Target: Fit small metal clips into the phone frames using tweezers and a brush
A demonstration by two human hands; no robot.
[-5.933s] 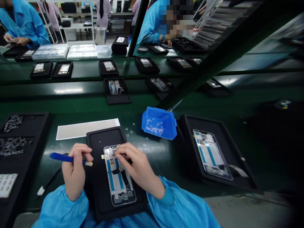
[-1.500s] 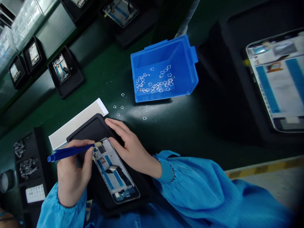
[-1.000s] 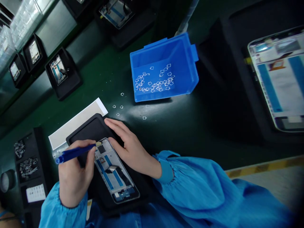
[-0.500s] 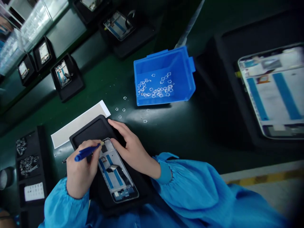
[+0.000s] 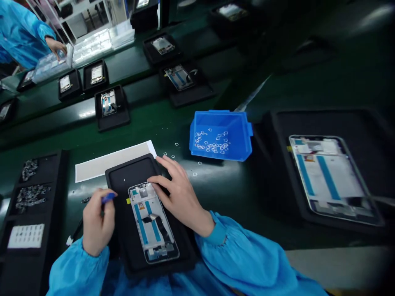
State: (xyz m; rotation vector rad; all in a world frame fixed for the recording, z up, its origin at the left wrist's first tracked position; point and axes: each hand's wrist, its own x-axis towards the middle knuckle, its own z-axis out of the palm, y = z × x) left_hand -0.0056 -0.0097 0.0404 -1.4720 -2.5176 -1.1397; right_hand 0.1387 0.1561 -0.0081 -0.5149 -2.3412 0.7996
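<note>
My left hand (image 5: 99,222) is closed around a blue pen-shaped tool (image 5: 108,197), held just left of the black tray (image 5: 123,174); the tool's tip is not clear. An opened phone (image 5: 154,224) lies in the tray, its frame showing two blue strips, a dark ribbon cable (image 5: 160,224) and a yellow tab (image 5: 128,201) on the left edge. My right hand (image 5: 182,197) has its fingers spread. Its fingers touch the phone's top right corner and reach along the tray's upper right edge.
A blue bin (image 5: 240,144) holds many small white frames, and several lie loose beside it. A white-edged strip (image 5: 114,161) lies behind the tray. A black parts tray (image 5: 58,181) stands left. Another phone (image 5: 336,176) in a tray is at right. A co-worker's hand (image 5: 57,47) is far left.
My left hand has drawn the blue tool left, away from the phone's top. My right hand stays at the phone's corner. The head view has turned and now shows a co-worker.
</note>
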